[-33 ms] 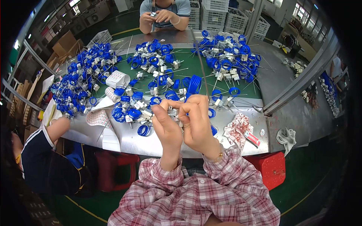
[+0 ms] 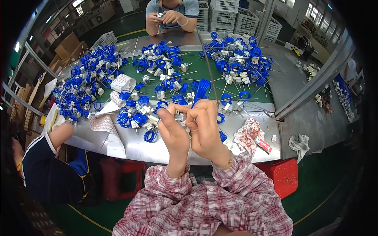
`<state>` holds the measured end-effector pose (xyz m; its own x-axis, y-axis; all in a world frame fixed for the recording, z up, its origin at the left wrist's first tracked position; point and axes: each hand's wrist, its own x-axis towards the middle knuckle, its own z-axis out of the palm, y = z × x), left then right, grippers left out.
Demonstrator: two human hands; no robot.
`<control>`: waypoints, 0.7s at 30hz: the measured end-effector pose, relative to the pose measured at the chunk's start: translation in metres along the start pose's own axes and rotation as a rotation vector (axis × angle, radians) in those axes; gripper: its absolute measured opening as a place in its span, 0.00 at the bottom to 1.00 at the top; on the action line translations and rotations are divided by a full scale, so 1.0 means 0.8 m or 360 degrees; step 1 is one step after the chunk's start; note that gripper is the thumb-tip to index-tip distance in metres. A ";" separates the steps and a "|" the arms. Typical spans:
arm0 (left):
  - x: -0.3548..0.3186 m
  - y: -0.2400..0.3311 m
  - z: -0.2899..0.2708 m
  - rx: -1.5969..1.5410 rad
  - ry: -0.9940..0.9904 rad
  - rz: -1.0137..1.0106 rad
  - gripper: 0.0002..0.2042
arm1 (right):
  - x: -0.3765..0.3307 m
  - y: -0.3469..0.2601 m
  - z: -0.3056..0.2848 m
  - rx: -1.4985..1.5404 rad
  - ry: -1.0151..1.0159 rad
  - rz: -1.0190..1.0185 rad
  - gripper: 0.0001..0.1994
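A: State the work surface.

B: A metal table (image 2: 169, 147) carries a green mat (image 2: 204, 76). Blue wire coils with white connectors and thin metal leads lie in heaps: one at the left (image 2: 84, 84), one at mid-table (image 2: 161, 65), one at the right (image 2: 240, 59). Sheets of small labels (image 2: 104, 124) rest near the front edge, and a crumpled red-and-white wrapper (image 2: 248, 135) lies to the right.

A: State the hands.

B: The left hand (image 2: 174, 131) and right hand (image 2: 204, 128) are raised together over the front edge. The fingers of both are pinched on a small white connector part (image 2: 182, 118), with a blue coil (image 2: 202, 88) rising just behind it.

A: Surroundings?

B: A green floor (image 2: 323, 188), a red stool (image 2: 285, 175) under the table, and white crates (image 2: 230, 10) at the far side. One person (image 2: 169, 15) sits opposite, hands closed on a small piece; another person (image 2: 47, 165) leans in at the left, forearm on the table. A grey rag (image 2: 299, 141) lies at the right.
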<state>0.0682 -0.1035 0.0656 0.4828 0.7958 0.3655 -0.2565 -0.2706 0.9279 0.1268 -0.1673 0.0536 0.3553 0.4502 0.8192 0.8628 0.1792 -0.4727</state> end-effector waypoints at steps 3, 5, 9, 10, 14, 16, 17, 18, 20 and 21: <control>0.005 -0.007 0.000 -0.0029 -0.0034 -0.0106 0.34 | -0.001 0.005 -0.001 0.0036 0.0012 0.0012 0.06; 0.008 -0.012 0.000 -0.0032 -0.0062 -0.0156 0.35 | -0.004 0.008 -0.002 0.0051 0.0039 0.0035 0.05; 0.009 -0.006 0.003 -0.0181 -0.0039 -0.0291 0.34 | -0.015 0.011 0.005 0.0309 0.0279 0.0133 0.09; 0.007 0.003 0.003 -0.0240 -0.0072 -0.0417 0.35 | -0.016 0.011 0.005 0.0413 0.0323 0.0164 0.10; 0.005 -0.021 0.005 -0.0237 -0.0126 -0.0302 0.34 | -0.021 0.011 0.004 0.0417 0.0333 0.0162 0.15; 0.006 -0.035 0.009 -0.0157 -0.0200 -0.0291 0.34 | -0.022 0.019 0.005 0.0374 0.0423 0.0236 0.15; 0.004 -0.031 0.015 -0.0071 -0.0131 -0.0201 0.34 | -0.024 0.021 0.002 0.0318 0.0440 0.0206 0.15; 0.003 -0.025 0.021 0.0009 -0.0051 -0.0102 0.34 | -0.026 0.021 -0.001 0.0267 0.0449 0.0166 0.15; -0.001 -0.015 0.021 0.0029 -0.0030 -0.0117 0.34 | -0.028 0.008 -0.005 0.0286 0.0466 0.0265 0.13; -0.001 -0.013 0.025 -0.0008 0.0023 -0.0154 0.33 | -0.031 0.005 -0.009 0.0259 0.0484 0.0225 0.12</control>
<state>0.0874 -0.1118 0.0568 0.4933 0.8259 0.2732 -0.2135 -0.1895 0.9584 0.1237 -0.1838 0.0337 0.5787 0.2044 0.7895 0.7378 0.2813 -0.6136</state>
